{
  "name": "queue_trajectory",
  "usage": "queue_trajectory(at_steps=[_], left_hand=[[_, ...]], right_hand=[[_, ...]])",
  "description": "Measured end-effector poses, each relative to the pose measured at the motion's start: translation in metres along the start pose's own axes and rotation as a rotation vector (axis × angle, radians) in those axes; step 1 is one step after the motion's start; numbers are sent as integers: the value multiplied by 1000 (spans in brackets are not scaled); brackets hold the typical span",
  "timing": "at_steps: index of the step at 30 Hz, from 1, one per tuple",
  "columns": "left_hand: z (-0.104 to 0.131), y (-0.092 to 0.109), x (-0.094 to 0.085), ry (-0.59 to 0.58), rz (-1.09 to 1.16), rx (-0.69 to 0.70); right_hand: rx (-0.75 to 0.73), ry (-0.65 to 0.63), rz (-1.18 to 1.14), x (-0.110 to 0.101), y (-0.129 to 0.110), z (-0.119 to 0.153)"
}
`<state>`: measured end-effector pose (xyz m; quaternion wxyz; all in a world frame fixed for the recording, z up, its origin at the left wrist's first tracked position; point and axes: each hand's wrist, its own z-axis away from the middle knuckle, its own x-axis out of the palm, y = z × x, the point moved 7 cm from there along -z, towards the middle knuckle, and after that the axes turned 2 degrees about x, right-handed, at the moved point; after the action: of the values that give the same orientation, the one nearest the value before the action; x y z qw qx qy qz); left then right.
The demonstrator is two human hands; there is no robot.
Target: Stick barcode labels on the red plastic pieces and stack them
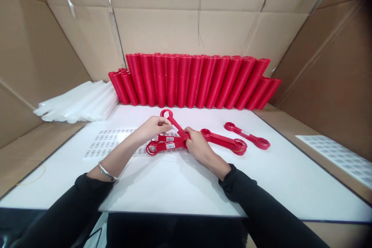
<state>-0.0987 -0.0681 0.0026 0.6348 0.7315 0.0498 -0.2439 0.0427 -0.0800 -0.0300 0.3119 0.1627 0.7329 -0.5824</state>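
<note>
Several red plastic pieces with ringed ends (162, 146) fan out from my right hand (198, 145), which is closed round their near ends. Small white labels with print sit on some of their handles. My left hand (157, 127) pinches a small white label (174, 129) at the handle of the uppermost red piece. To the right of my right hand lies a stack of red pieces (222, 140) with a thin band at its right end. Farther right is another red piece (247, 133) with a white label.
Tall rows of stacked red pieces (186, 81) line the back of the white table (174, 190). White plastic bags (78, 102) lie at the back left. A label sheet (107, 141) is under my left forearm, another (337, 157) at the right. Cardboard walls (186, 27) enclose the table.
</note>
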Motion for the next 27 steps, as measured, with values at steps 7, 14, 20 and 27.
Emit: queue_trajectory(at_steps=[7,14,20,27], left_hand=[[-2,-9,3,68,18,-72],[-2,-9,2,77,-18,-84],[-1,-7,4,83,-120,-49],[12,16,11,296,-671,170]], right_hand=[[2,-23,0,3,-1,1],[-5,-27,27,3,-4,3],[-18,-20,16,3,-5,2],[-54,-5,-17,4,-7,3]])
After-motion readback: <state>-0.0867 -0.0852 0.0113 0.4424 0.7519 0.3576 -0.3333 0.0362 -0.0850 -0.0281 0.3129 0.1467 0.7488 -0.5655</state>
